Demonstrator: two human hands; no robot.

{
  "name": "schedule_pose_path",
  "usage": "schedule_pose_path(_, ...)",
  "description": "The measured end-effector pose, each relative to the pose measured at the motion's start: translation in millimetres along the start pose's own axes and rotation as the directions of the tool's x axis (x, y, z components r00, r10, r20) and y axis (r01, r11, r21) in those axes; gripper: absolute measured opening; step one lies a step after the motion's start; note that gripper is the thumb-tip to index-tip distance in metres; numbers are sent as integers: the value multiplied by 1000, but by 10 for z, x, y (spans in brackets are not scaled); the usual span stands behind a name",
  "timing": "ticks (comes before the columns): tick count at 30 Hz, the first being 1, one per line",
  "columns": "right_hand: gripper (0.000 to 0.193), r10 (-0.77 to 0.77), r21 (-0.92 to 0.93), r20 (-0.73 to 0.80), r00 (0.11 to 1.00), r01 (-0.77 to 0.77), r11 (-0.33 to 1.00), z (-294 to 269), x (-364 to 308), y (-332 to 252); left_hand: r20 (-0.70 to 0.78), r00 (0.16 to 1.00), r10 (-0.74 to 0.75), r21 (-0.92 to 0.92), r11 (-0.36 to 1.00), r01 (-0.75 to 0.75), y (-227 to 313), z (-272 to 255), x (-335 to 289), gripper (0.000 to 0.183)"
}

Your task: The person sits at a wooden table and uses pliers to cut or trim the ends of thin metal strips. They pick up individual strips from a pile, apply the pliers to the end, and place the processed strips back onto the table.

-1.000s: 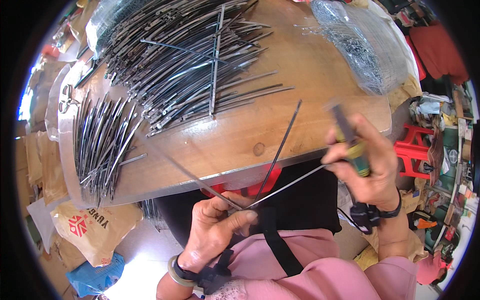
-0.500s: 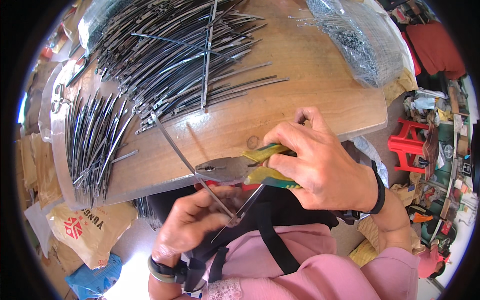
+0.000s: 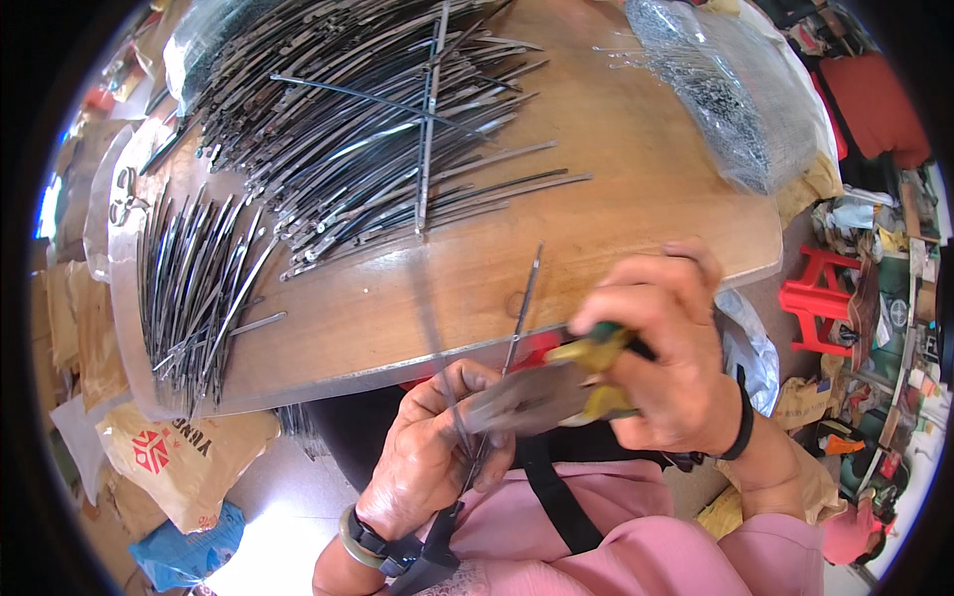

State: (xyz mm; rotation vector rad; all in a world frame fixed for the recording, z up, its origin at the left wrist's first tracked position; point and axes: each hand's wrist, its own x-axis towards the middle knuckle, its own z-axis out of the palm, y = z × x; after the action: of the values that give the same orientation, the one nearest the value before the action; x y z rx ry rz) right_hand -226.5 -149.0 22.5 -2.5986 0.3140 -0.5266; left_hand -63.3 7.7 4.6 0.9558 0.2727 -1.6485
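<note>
In my right hand [image 3: 661,348] is a pair of combination pliers [image 3: 532,399] with yellow-green handles, blurred by motion. Their jaws lie close to my left fingertips; whether they grip anything cannot be made out. My left hand [image 3: 422,447] pinches thin dark metal strips, which cross at its fingers. One strip [image 3: 525,298] slants up and right over the table edge. Another strip [image 3: 434,333], smeared by motion, rises toward the pile. Ahead of my hands, a large heap of similar metal strips [image 3: 368,129] covers the wooden table [image 3: 636,214].
A smaller bundle of strips [image 3: 199,298] lies at the table's left, near scissors [image 3: 126,197]. A clear plastic bag of thin wire pieces [image 3: 725,109] rests at the far right. Beyond the table stands a red stool [image 3: 820,298]; a printed tan sack [image 3: 174,467] is on the floor at left.
My left hand has moved right and up, and the strips in it have swung more upright. The pliers have shifted right and down with my right hand. The view has shifted slightly.
</note>
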Motion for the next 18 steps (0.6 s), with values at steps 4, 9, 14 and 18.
schedule_pose_path(4, 25, 176, 181, 60, 982, -184, 966, -15, -223, 81, 45, 974, 221, 186, 956, -225, -108, -85, 9, 16)
schedule_pose_path(9, 35, 181, 272, 236, 955, -244, 931, -45, -278, -51, 82, 881, 467, 429, 781, -454, -148, -47, -61, 11)
schedule_pose_path(14, 37, 104, 326, 313, 944, -209, 922, -29, -239, -49, 112, 817, 565, 515, 671, -534, -165, -38, -78, 10)
schedule_pose_path(18, 40, 39, 192, 356, 934, -114, 975, 32, -311, -37, 96, 831, 548, 518, 686, -512, -163, -10, -22, 9)
